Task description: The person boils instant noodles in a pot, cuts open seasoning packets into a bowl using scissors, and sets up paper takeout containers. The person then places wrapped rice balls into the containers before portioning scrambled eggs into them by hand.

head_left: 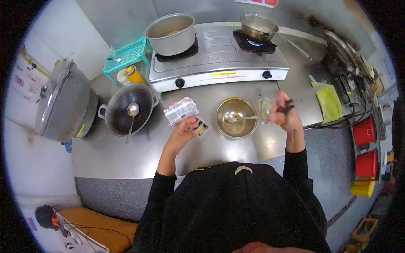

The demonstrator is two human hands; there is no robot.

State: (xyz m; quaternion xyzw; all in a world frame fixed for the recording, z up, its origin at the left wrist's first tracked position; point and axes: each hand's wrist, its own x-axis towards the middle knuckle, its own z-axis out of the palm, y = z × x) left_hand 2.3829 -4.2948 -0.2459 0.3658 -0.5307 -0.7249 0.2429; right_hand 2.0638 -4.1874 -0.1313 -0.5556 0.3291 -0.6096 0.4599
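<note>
My left hand [182, 137] pinches a small clear packet [202, 128] with dark and yellow print. Just behind it lies a crumpled white and red printed package [181, 110] on the counter. A shiny metal bowl [237, 130] stands between my hands, with a spoon [249, 117] and a little something inside. My right hand [287, 116] is raised at the bowl's right, its fingers closed round a dark, blurred thing with a bit of orange; its kind is unclear. Beside that hand is a clear, greenish packet [264, 109].
A two-burner gas stove [217, 63] bears a large pot [171, 40] and, over a lit flame, a small pan [257, 28] whose handle sticks out right. A wok [122, 116] with a ladle [133, 110] stands left, near a teal rack [130, 52]. A green cloth [329, 103] lies right.
</note>
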